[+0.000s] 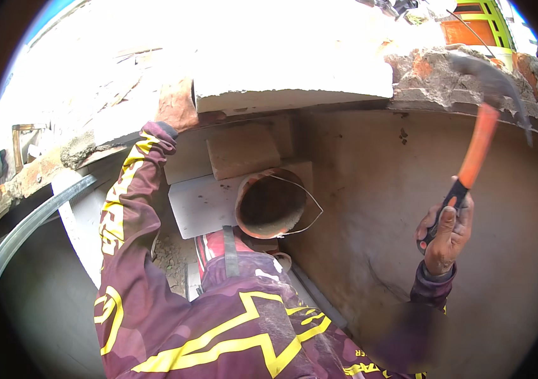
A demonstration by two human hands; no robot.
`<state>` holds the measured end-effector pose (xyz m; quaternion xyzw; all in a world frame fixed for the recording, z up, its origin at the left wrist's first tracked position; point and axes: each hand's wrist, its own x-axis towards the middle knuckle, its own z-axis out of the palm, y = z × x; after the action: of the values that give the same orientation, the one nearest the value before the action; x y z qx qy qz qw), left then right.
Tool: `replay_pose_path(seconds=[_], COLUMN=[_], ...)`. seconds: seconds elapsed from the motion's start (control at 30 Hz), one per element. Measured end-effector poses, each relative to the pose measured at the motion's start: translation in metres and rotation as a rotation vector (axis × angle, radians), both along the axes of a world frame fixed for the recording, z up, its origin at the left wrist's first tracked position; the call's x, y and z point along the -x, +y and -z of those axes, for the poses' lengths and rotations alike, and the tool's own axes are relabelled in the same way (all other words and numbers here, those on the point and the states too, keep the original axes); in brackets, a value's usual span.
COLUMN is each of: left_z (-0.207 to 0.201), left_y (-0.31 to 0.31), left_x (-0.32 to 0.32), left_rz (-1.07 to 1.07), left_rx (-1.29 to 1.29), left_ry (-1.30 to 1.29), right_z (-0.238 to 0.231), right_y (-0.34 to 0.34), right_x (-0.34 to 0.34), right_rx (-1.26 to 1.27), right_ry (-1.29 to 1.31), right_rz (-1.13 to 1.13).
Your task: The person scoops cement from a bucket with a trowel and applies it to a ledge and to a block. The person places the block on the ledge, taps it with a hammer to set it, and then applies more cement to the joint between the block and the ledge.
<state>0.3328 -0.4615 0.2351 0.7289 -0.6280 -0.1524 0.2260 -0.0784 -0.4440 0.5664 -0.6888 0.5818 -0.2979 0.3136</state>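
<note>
My right hand [449, 230], raised at the right, is wrapped round the black and orange handle of a hammer [476, 145]. Its dark curved metal head points up, in front of the broken wall edge and slightly blurred. At the upper left my left hand [178, 106] grips the left end of a white block [294, 97] lying along the top of the wall. Most of the fingers are hidden, and glare washes out the block's upper face. The hammer head is apart from the block, to its right.
Below the wall top, a bucket [271, 205] with a wire handle sits by pale blocks [244, 150]. A metal channel [41, 221] leans at the left. Rough brick and mortar [433, 79] edge the wall top; a yellow-green crate [499, 25] stands beyond.
</note>
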Motion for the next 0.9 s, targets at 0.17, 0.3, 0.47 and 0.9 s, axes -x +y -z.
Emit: replay_pose_path(seconds=[0.17, 0.3, 0.47, 0.9], left_z=[-0.006, -0.005, 0.001, -0.001], left_y=[0.000, 0.002, -0.001, 0.002], left_x=[-0.001, 0.001, 0.002, 0.002], left_rz=[0.000, 0.001, -0.020, -0.012], left_rx=[0.024, 0.057, 0.112, 0.072], left_ry=[0.020, 0.028, 0.014, 0.018], right_z=[0.027, 0.036, 0.030, 0.046], right_y=[-0.008, -0.017, -0.011, -0.009], right_x=[-0.002, -0.001, -0.002, -0.001], right_rx=[0.078, -0.361, -0.195, -0.126], right_ry=[0.045, 0.222, 0.027, 0.091], right_rz=[0.044, 0.060, 0.178, 0.118])
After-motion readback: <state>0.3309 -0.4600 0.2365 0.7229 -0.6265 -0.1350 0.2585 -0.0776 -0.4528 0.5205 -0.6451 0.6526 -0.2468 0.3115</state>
